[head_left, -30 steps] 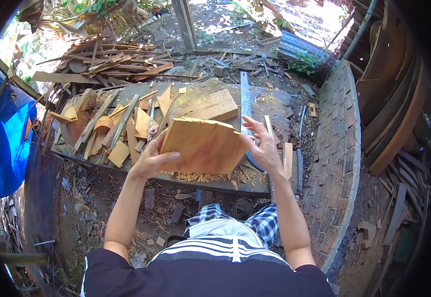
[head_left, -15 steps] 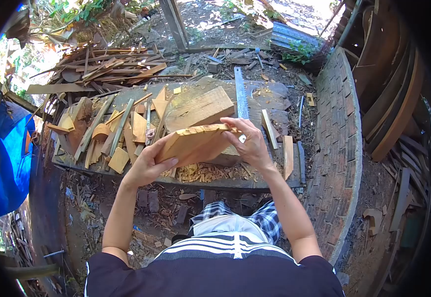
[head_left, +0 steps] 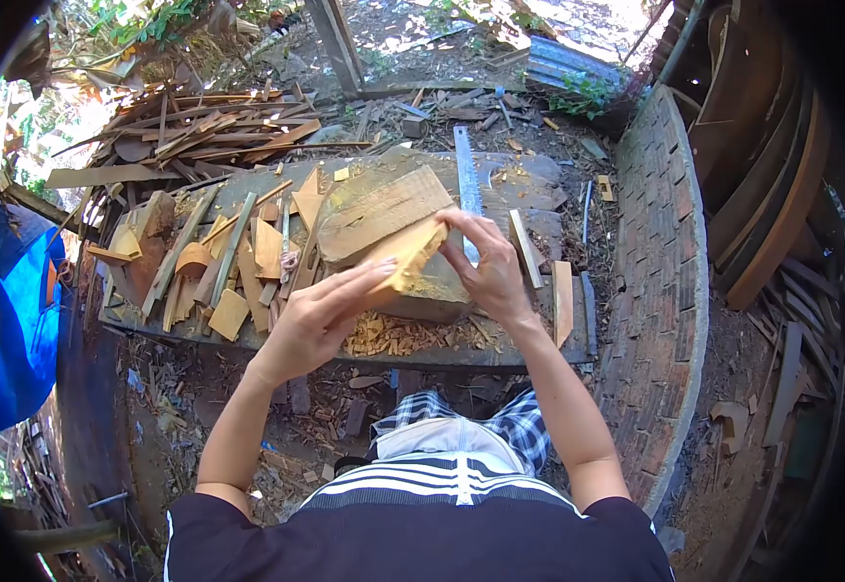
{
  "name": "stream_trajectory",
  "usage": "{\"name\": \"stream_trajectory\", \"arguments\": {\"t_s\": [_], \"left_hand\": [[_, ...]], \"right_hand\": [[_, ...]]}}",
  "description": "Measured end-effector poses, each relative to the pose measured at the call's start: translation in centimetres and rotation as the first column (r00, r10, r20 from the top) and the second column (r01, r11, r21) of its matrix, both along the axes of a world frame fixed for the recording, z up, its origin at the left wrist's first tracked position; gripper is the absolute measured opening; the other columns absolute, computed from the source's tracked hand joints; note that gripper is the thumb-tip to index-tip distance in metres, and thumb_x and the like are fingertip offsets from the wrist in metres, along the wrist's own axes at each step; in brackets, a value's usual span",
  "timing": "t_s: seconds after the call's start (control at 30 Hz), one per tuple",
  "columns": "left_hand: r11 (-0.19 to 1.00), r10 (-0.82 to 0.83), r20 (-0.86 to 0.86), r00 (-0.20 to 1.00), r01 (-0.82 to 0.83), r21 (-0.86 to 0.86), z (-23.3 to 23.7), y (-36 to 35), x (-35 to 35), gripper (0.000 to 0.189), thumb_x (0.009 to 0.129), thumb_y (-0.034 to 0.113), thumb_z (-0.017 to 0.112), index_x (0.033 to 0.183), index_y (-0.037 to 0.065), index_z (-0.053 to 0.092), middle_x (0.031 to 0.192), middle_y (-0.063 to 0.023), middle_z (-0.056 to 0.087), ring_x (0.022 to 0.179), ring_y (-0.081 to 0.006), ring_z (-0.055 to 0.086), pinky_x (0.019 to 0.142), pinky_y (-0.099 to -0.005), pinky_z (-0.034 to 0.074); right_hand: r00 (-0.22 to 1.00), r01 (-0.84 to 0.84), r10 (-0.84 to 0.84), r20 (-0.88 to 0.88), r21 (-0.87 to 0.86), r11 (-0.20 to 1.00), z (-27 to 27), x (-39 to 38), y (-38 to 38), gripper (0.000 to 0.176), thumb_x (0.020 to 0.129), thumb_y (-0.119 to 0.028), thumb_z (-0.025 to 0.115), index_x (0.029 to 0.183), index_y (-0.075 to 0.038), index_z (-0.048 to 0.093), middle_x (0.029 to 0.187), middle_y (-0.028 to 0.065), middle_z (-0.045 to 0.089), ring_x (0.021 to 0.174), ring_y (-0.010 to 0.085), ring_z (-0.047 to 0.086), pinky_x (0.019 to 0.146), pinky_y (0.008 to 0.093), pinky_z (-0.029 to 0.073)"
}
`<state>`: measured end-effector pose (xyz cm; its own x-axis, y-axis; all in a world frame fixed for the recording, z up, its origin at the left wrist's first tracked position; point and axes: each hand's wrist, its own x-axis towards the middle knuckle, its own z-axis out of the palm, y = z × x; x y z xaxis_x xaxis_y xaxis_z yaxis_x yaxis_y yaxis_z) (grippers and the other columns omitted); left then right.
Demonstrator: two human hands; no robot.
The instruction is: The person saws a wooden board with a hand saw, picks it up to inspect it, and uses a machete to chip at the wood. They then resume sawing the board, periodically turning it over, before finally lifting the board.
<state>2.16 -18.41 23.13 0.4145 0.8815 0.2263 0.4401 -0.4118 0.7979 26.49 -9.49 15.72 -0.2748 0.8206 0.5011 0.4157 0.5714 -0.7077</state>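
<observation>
A pale wooden board (head_left: 411, 254) with a rough, chipped edge is held tilted above the workbench (head_left: 529, 359). My left hand (head_left: 311, 325) is closed on its near left end, fingers straight along the wood; the thumb is hidden. At the upper right corner, my right hand (head_left: 486, 262) pinches the board between thumb and fingers. Behind it lies a thick wooden block (head_left: 384, 215) on a chopping stump (head_left: 432, 308). Wood chips (head_left: 393, 336) are heaped just below the board. Beyond my right hand rests a handsaw (head_left: 467, 175).
Wood offcuts (head_left: 231, 312) crowd the bench's left side, and narrow strips (head_left: 562, 303) lie at its right. A scrap-wood pile (head_left: 209, 131) sits behind. A curved brick-patterned panel (head_left: 650, 291) stands to the right, and a blue tarp (head_left: 5, 320) hangs at the left.
The board has turned from nearly level to a steep slant, its chipped edge now facing right and down. My left hand has moved right and its fingers now lie over the board.
</observation>
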Motion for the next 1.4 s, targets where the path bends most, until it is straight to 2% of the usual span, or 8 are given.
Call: {"name": "stream_trajectory", "arguments": {"t_s": [0.2, 0.57, 0.8, 0.87, 1.0, 1.1, 1.27, 1.4], "left_hand": [[0.764, 0.361, -0.659, 0.659, 0.195, 0.614, -7.1, 5.0, -1.0, 0.075, 0.084, -0.002, 0.060, 0.149, 0.032, 0.040, 0.154, 0.0054, 0.040, 0.129, -0.0373, 0.052, 0.107, -0.0611, 0.041], [0.909, 0.344, -0.715, 0.609, -0.026, 0.416, -18.1, 12.8, 0.6, 0.072, 0.089, -0.001, 0.050, 0.151, 0.033, 0.035, 0.155, -0.0024, 0.039, 0.133, -0.0418, 0.046, 0.105, -0.0692, 0.033], [0.908, 0.384, -0.761, 0.522, -0.062, 0.415, -19.2, 14.1, 2.1, 0.073, 0.090, 0.002, 0.051, 0.153, 0.032, 0.031, 0.158, -0.0049, 0.034, 0.139, -0.0422, 0.038, 0.105, -0.0748, 0.028], [0.894, 0.416, -0.766, 0.491, -0.065, 0.444, -20.0, 14.8, 2.7, 0.070, 0.091, 0.004, 0.050, 0.153, 0.031, 0.030, 0.158, -0.0052, 0.033, 0.139, -0.0431, 0.037, 0.104, -0.0759, 0.027], [0.860, 0.472, -0.741, 0.477, -0.067, 0.506, -20.3, 16.3, 3.9, 0.072, 0.088, 0.003, 0.054, 0.152, 0.027, 0.033, 0.157, -0.0062, 0.035, 0.137, -0.0439, 0.040, 0.104, -0.0739, 0.029], [0.892, 0.425, -0.745, 0.514, -0.094, 0.443, -19.8, 18.1, 4.9, 0.068, 0.090, 0.005, 0.051, 0.152, 0.028, 0.034, 0.155, -0.0063, 0.038, 0.136, -0.0431, 0.042, 0.104, -0.0741, 0.029], [0.848, 0.497, -0.705, 0.505, -0.111, 0.518, -21.6, 19.9, 5.5, 0.060, 0.095, 0.019, 0.052, 0.151, 0.031, 0.034, 0.156, -0.0048, 0.037, 0.137, -0.0418, 0.041, 0.104, -0.0754, 0.027], [0.880, 0.391, -0.693, 0.606, -0.025, 0.474, -21.4, 18.3, 4.4, 0.063, 0.092, 0.040, 0.061, 0.150, 0.029, 0.037, 0.155, -0.0043, 0.038, 0.138, -0.0421, 0.038, 0.107, -0.0718, 0.028]], "right_hand": [[0.951, 0.287, -0.303, -0.054, -0.205, 0.936, -5.6, 2.7, 0.5, 0.046, 0.089, -0.015, 0.066, 0.133, -0.009, 0.055, 0.124, 0.0152, 0.058, 0.110, 0.0302, 0.060, 0.095, 0.0379, 0.049], [0.669, 0.742, -0.576, 0.469, -0.470, 0.479, -21.9, 16.9, -10.0, 0.038, 0.088, -0.018, 0.062, 0.125, -0.007, 0.059, 0.112, 0.0184, 0.058, 0.104, 0.0363, 0.059, 0.092, 0.0447, 0.047], [0.652, 0.687, -0.371, 0.661, -0.307, 0.659, -28.3, 12.9, -8.5, 0.063, 0.088, -0.026, 0.066, 0.141, -0.003, 0.042, 0.127, 0.0191, 0.052, 0.119, 0.0388, 0.050, 0.095, 0.0487, 0.046], [0.558, 0.758, -0.328, 0.762, -0.307, 0.575, -28.2, 11.7, -6.5, 0.065, 0.086, -0.025, 0.068, 0.143, -0.010, 0.040, 0.131, 0.0175, 0.051, 0.116, 0.0376, 0.053, 0.091, 0.0479, 0.050], [0.657, 0.723, -0.224, 0.719, -0.519, 0.456, -26.3, 12.8, -2.7, 0.050, 0.078, -0.026, 0.072, 0.122, -0.009, 0.056, 0.094, 0.0172, 0.071, 0.092, 0.0379, 0.069, 0.083, 0.0489, 0.053], [0.869, 0.492, -0.205, 0.451, -0.741, 0.457, -25.2, 16.4, -1.6, 0.037, 0.071, -0.023, 0.064, 0.104, -0.007, 0.065, 0.100, 0.0218, 0.069, 0.100, 0.0392, 0.066, 0.084, 0.0461, 0.050], [0.840, 0.540, -0.355, 0.410, -0.692, 0.478, -17.3, 18.2, -8.1, 0.031, 0.076, -0.020, 0.071, 0.103, -0.007, 0.064, 0.070, 0.0167, 0.068, 0.078, 0.0371, 0.070, 0.073, 0.0457, 0.053], [0.725, 0.651, -0.448, 0.523, -0.308, 0.694, -16.2, 19.0, -14.0, 0.037, 0.077, -0.021, 0.079, 0.104, -0.005, 0.059, 0.091, 0.0224, 0.068, 0.085, 0.0459, 0.064, 0.074, 0.0512, 0.050]]}}
